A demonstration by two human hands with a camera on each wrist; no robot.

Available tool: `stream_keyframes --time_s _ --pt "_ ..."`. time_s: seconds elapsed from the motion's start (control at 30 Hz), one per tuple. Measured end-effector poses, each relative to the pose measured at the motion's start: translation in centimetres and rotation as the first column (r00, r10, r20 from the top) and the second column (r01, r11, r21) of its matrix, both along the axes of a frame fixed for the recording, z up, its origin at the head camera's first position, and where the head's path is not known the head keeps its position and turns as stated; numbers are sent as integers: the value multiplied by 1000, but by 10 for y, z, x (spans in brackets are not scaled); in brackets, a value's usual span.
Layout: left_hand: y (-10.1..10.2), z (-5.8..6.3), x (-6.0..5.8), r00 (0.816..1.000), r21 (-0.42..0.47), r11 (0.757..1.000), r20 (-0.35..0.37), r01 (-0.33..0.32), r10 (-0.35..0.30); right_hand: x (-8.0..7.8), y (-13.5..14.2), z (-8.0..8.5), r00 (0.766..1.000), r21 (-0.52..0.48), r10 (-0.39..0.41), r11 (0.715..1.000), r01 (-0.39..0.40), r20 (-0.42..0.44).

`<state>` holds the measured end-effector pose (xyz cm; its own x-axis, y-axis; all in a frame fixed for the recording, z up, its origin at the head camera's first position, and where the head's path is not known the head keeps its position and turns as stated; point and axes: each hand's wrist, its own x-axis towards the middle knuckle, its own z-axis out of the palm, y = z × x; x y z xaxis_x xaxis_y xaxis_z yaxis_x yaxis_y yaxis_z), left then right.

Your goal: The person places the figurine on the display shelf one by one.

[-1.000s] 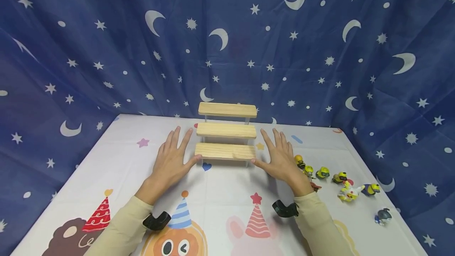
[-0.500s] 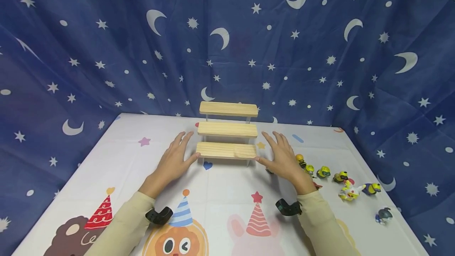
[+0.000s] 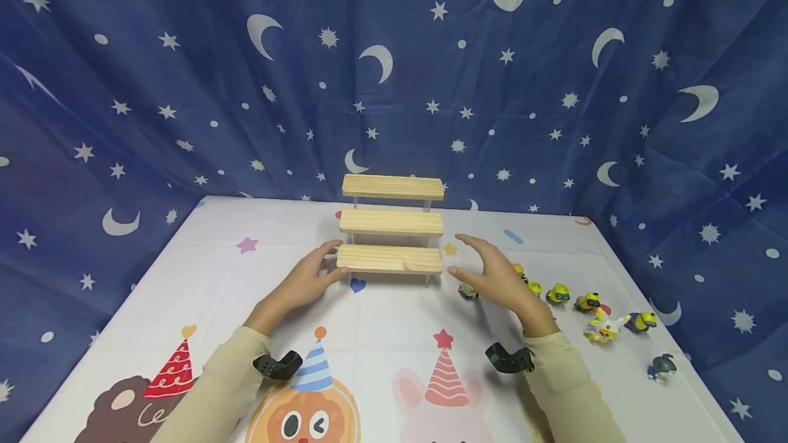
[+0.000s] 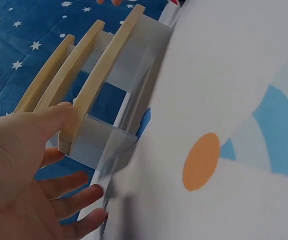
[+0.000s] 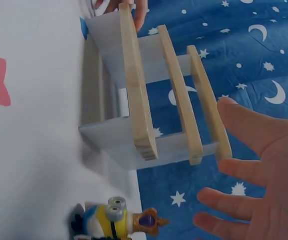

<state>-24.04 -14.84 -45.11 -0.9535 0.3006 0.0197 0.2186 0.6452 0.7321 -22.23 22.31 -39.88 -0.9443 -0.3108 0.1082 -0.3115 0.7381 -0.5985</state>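
A three-tier display stand [image 3: 390, 258] with pale wooden planks and clear supports stands near the table's back. My left hand [image 3: 301, 282] is at the left end of its lowest plank. In the left wrist view the thumb [image 4: 59, 117] appears to rest against that plank, with the other fingers loosely bent below. My right hand [image 3: 495, 279] is apart from the stand, just right of it, fingers relaxed and holding nothing. Below that hand lies a small toy figure [image 3: 468, 291]. A yellow goggled figure [image 5: 111, 218] shows beside the stand in the right wrist view.
Several small yellow figures [image 3: 558, 294] lie right of my right hand, some partly hidden by it. A white-and-yellow figure [image 3: 605, 327] and a grey-and-blue one [image 3: 661, 368] lie farther right. A blue star-and-moon curtain [image 3: 394, 87] hangs behind the white printed table cover [image 3: 382, 347].
My right hand has drawn slightly away from the stand to the right, uncovering a small figure. The fingers of both hands have gone from spread to more bent. The stand looks unmoved.
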Motion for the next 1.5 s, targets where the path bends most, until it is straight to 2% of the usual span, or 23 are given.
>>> stream_keyframes --time_s 0.2,0.47,0.73,1.13,1.5 --pt "-6 -2 -6 996 127 992 86 27 -38 -1 6 4 999 -2 -11 1000 11 31" --pt "-9 -1 -11 994 156 986 82 63 -76 -2 23 15 999 -4 8 1000 -8 47" --pt "-11 -2 -11 990 187 979 98 78 -97 8 38 21 997 -15 12 1000 -11 72" --pt "-14 -13 -10 986 188 978 120 88 -112 26 62 15 997 -39 27 999 -24 69" --pt "-14 -11 -9 986 215 972 112 94 -120 30 52 -1 994 -57 63 997 -58 86"
